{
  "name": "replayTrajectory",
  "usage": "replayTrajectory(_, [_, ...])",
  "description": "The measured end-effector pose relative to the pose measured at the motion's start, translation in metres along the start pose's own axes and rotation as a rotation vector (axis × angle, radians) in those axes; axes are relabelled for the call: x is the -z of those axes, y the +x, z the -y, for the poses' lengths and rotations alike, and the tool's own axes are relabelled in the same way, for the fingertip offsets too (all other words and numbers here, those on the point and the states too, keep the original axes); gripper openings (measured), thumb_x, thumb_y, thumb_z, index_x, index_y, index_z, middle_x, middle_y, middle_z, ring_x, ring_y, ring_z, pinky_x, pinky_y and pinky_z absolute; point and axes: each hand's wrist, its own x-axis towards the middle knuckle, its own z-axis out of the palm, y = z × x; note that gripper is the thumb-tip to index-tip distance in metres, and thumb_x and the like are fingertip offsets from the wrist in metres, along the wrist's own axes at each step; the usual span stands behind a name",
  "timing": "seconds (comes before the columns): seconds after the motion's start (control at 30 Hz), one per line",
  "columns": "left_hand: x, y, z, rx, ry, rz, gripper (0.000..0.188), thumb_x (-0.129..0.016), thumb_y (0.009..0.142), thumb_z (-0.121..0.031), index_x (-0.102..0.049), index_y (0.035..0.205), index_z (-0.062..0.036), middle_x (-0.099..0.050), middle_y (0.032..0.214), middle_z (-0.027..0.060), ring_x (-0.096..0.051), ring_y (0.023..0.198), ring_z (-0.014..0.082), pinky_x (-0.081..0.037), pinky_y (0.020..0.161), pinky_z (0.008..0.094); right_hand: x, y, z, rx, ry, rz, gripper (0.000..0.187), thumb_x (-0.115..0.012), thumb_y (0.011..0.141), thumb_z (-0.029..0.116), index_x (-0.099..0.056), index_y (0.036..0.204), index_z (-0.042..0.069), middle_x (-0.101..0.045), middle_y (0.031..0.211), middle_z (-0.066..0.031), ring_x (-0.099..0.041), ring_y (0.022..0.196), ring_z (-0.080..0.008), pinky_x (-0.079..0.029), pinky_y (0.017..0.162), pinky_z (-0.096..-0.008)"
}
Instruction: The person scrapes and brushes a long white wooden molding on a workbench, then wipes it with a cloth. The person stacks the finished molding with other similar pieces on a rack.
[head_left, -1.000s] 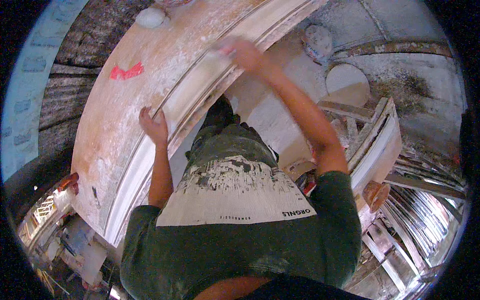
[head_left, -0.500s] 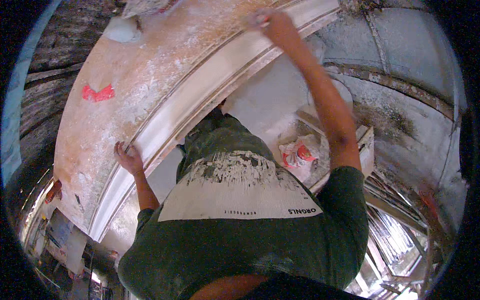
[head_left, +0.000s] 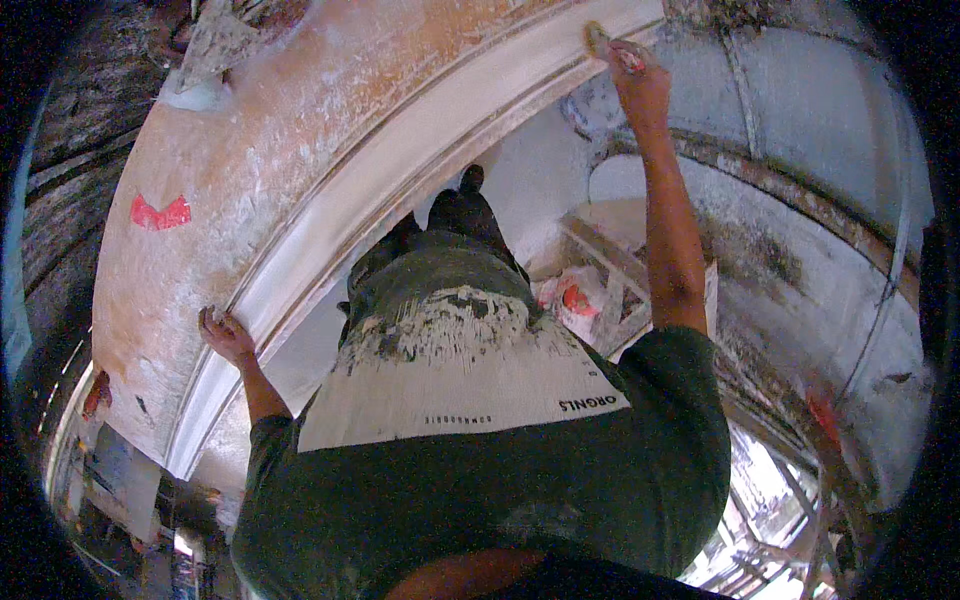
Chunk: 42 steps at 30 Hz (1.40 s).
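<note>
A pale, smooth, curved strip (head_left: 385,180) is following the near edge of the bench (head_left: 300,110), sweeping from the far right to the near left, with dark grooved lines bordering both long sides and its near left end gleaming whiter. A tan-bristled brush (head_left: 596,40) is tilting from the right hand (head_left: 643,88) over the strip's far right part. The left hand (head_left: 230,338) is reaching across its near left part.

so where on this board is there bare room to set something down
Between the red patch and the pale band, the dusty board is free. Crowded: the upper left, around the white lump, and the band's upper end, at the right hand.
</note>
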Motion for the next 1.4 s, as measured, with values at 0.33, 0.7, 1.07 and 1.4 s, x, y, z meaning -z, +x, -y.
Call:
replayTrajectory(0.33, [-0.028,0.024,-0.059,0.299,-0.052,-0.452,0.041,-0.062,0.088,-0.029,-0.052,0.114,0.0016,-0.048,0.117,0.0186,-0.044,0.113,0.0328,-0.038,0.094,0.045,-0.097,0.014,0.128,0.304,0.546,0.557,0.029,-0.048,0.088,0.019,-0.064,0.113,0.015,-0.063,0.114,-0.0095,-0.056,0.108,-0.0309,-0.041,0.095,-0.042])
replayTrajectory(0.7, [-0.121,0.069,-0.299,0.157,-0.356,-0.538,0.035,-0.066,0.083,-0.013,-0.053,0.114,-0.0023,-0.05,0.121,0.0173,-0.045,0.113,0.0311,-0.038,0.093,0.0415,-0.032,0.083,-0.008,0.125,1.084,0.367,0.021,-0.054,0.082,0.008,-0.067,0.097,0.005,-0.068,0.097,-0.0108,-0.064,0.09,-0.0229,-0.049,0.08,-0.0367])
replayTrajectory(1.07, [-0.136,0.089,-0.374,0.189,-0.473,-0.428,0.031,-0.065,0.083,-0.01,-0.053,0.112,-0.0064,-0.049,0.121,0.0133,-0.044,0.114,0.0278,-0.04,0.088,0.0379,-0.048,0.029,-0.205,0.269,0.503,0.517,0.029,-0.049,0.085,0.015,-0.065,0.109,0.009,-0.066,0.106,-0.0121,-0.063,0.095,-0.0318,-0.05,0.083,-0.0387])
replayTrajectory(1.4, [-0.142,0.08,-0.385,0.198,-0.473,-0.433,0.037,-0.065,0.082,-0.007,-0.05,0.116,-0.0033,-0.049,0.12,0.0134,-0.044,0.114,0.0271,-0.041,0.088,0.0372,-0.076,-0.01,-0.036,0.535,0.967,0.535,0.029,-0.046,0.089,0.022,-0.062,0.108,0.006,-0.063,0.106,-0.0176,-0.06,0.097,-0.0347,-0.048,0.086,-0.0414])
